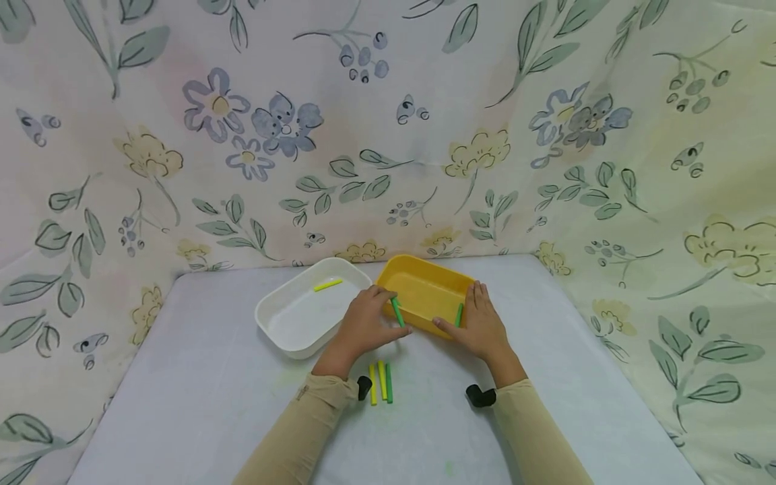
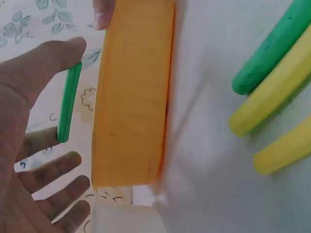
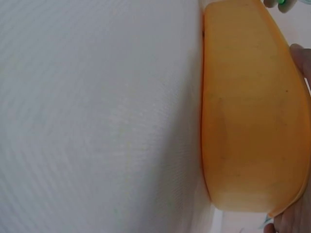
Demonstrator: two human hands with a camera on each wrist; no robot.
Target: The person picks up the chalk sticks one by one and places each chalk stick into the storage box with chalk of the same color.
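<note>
My left hand point(image 1: 368, 321) pinches a green chalk stick point(image 2: 69, 103) by its ends between thumb and index finger; the other fingers are spread. It is over the near left side of a yellow tray point(image 1: 418, 320). My right hand point(image 1: 485, 329) holds the tray's near right corner, thumb at the near rim and fingers along the right side. Inside that corner leans another green stick point(image 1: 459, 314). On the cloth in front lie two yellow sticks point(image 2: 272, 90) and a green stick point(image 2: 274, 46), side by side.
A white tray point(image 1: 280, 335) stands left of the yellow one, close against it, with a yellow stick point(image 1: 328, 285) inside. White cloth point(image 1: 200, 377) covers the table, with faint green smudges. A flowered curtain point(image 1: 364, 135) hangs behind and at both sides.
</note>
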